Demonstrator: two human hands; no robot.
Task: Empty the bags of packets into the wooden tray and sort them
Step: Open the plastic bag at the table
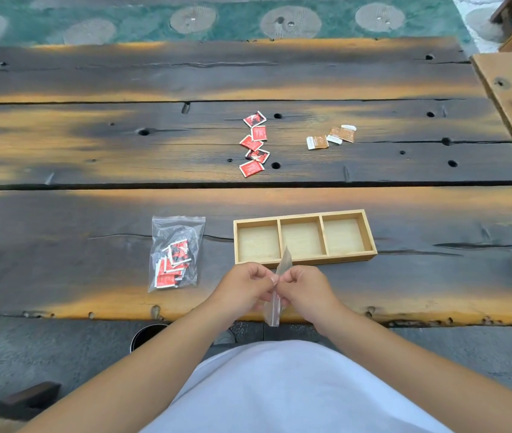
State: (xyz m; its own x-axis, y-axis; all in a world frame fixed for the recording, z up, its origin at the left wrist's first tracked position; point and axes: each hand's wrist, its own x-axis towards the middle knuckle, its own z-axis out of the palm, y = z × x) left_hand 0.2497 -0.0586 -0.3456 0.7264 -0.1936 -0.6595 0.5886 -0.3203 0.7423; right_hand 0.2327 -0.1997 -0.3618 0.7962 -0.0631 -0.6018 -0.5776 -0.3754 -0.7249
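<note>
**Tray bare, one bag still full**

Nearest, the left hand (245, 284) and right hand (303, 285) pinch a clear bag (275, 303) between them — seen edge-on, apparently empty, its long axis running toward the tray. Just beyond, the wooden tray (370, 237) lies crosswise, all three compartments bare. A full bag (175, 253) rests left of it. Farther out, red packets (254, 143) and brown packets (331, 137) lie loose on the desk (92, 151) — sorting seems not begun.

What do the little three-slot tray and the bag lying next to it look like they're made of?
The tray looks like pale, smooth wood: light grain, thin dividers. The bag looks like clear, glossy plastic film with a zip-type top; the red packets show through it.
</note>
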